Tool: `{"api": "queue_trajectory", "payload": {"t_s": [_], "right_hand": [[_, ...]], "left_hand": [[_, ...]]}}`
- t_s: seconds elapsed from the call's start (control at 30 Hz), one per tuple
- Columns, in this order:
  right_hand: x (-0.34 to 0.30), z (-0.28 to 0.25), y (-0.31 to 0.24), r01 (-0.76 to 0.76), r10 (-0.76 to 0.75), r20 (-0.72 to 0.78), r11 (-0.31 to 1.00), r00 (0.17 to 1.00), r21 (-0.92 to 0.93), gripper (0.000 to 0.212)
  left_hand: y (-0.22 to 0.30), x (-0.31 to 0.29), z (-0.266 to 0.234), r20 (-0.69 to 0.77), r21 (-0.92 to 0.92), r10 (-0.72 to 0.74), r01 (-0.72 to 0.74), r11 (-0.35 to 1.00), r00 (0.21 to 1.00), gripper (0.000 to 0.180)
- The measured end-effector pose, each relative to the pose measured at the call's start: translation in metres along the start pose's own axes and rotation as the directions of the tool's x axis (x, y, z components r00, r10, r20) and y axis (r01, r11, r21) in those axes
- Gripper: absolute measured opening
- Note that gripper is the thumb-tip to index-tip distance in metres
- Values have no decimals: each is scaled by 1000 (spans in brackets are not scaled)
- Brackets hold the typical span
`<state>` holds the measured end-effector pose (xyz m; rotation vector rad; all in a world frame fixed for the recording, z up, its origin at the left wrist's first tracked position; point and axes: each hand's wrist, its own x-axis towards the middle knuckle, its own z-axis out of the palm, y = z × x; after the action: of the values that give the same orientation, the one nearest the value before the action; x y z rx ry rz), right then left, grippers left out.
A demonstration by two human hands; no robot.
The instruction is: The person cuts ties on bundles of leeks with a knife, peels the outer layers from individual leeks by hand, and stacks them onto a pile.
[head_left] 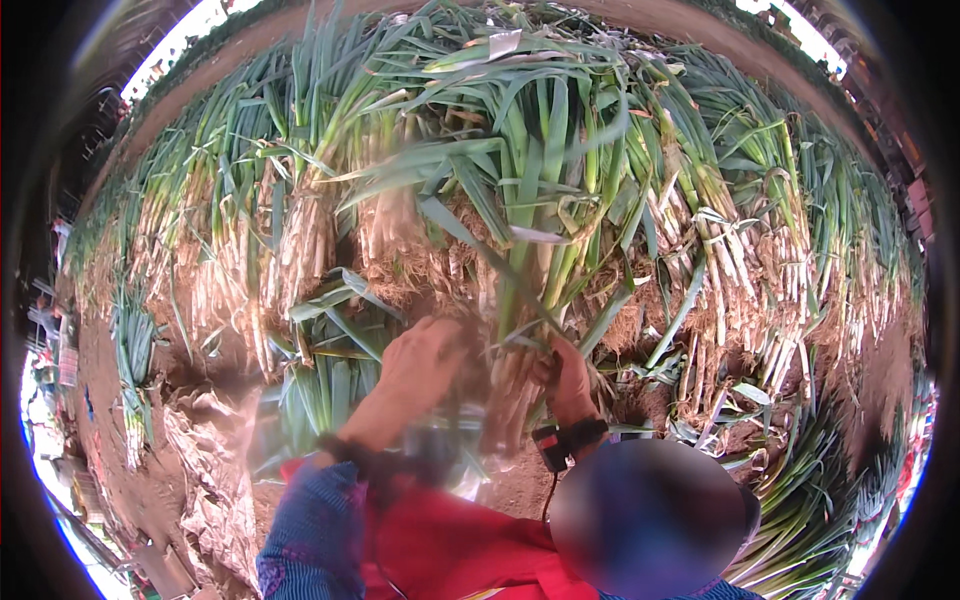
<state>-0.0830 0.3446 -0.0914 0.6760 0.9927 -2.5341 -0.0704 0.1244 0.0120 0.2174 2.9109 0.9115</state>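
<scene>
In front of me a bunch of large green onions [535, 200] stands upright, its green leaves fanning out at the top and its pale stalks reaching down between my hands. My right hand [572, 382] is closed round the right side of the pale stalks, with its fingertips partly hidden behind them. Left of the bunch is my left hand [428, 362], back upward and smeared by motion. Its fingers are blurred, so I cannot make out whether they touch the stalks. Loose green leaves [345, 305] lie just beyond the left hand.
Rows of bundled green onions [300, 210] curve across the ground ahead. A small bunch [135, 370] lies apart at the left, near a crumpled brown sheet [210, 480]. More green onions [800, 500] lie at the lower right. A black wrist strap [570, 443] circles my right wrist.
</scene>
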Motion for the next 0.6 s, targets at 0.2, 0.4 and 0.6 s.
{"api": "queue_trajectory", "payload": {"t_s": [0.2,0.4,0.6], "right_hand": [[-33,-40,14,-28,27,-19,999,999,-32,14],[-57,-71,23,-10,4,-40,988,999,-156,22],[-58,-113,26,140,-147,22,873,989,-468,35]], "left_hand": [[6,114,35,-331,-71,214,-251,965,919,39],[2,166,109,-379,-1,135,-146,989,916,47],[-3,158,119,-149,20,-88,92,996,985,20]]}}
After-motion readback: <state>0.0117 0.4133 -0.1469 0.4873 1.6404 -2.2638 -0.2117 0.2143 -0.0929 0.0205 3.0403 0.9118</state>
